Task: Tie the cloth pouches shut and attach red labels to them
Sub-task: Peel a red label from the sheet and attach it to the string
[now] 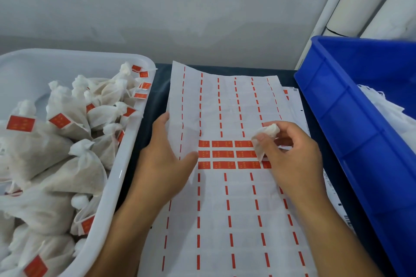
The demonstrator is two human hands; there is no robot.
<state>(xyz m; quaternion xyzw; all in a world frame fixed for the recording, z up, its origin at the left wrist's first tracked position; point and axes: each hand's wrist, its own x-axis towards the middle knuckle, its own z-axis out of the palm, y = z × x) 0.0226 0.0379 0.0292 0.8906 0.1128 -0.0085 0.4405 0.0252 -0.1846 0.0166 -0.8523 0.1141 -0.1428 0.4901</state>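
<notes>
Label sheet [225,198]: flat white paper, held down by left hand [166,159], fingers spread.
Right hand [292,155]: pinched on crumpled white cloth pouch [264,139].
White tub [126,164]: filled with tied pouches.

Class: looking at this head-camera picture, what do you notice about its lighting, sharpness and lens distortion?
Head view: soft, even light with faint shadows; wide-angle bending curves the blue crate edge and white tub rim; print on the red labels is too soft to read; right hand slightly blurred.
</notes>
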